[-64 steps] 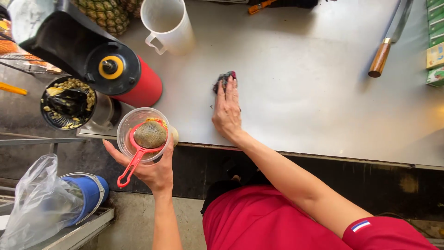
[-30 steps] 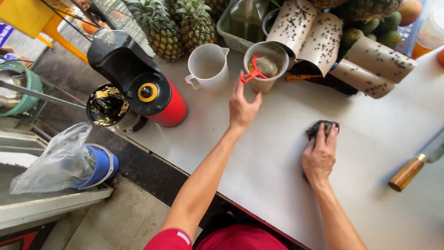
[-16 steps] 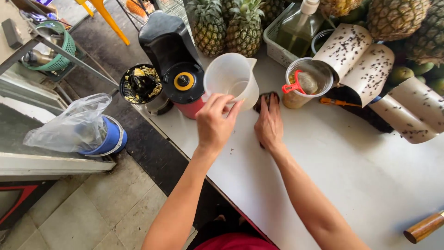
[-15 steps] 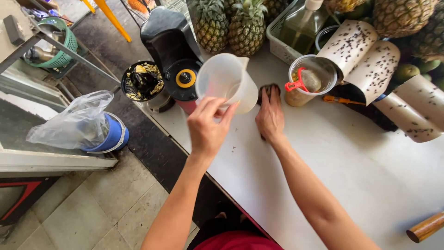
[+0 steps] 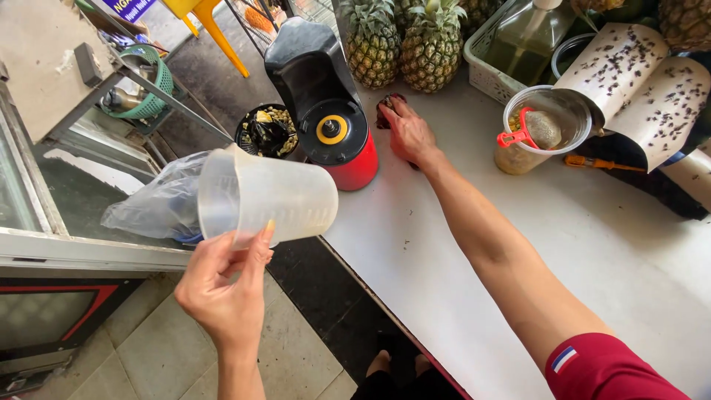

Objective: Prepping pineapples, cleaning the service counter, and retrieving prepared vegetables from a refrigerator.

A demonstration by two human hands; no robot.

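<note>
Head camera, looking straight down, and the left hand (image 5: 226,296) is out past the counter edge, at about seven o'clock in the view. It holds a translucent plastic measuring jug (image 5: 266,196) tipped on its side, mouth turned to nine o'clock, base toward three. The fingers (image 5: 259,248) curl up against the jug's underside near its rim, thumb on the near side, a loose pinch on the wall; the handle cannot be made out. The jug hangs over the tiled floor (image 5: 170,348), clear of the counter.

Over to the right hand (image 5: 409,133), up at twelve o'clock. It lies palm down on a dark cloth (image 5: 389,107), fingers close together and stretched flat, pressing the cloth onto the white counter (image 5: 518,259). Cloth and hand sit just beside the red-and-black juicer (image 5: 329,111), at its three o'clock, and right in front of two pineapples (image 5: 404,44).

At two o'clock from that hand stands a clear cup (image 5: 541,130) with a red-handled strainer (image 5: 526,133) resting in it. Beyond it lie curled paper sheets (image 5: 637,81) dotted with dark specks. At nine o'clock from the juicer, a round container of dark scraps (image 5: 268,132), and below that a crumpled plastic bag (image 5: 159,204) just behind the jug.
</note>
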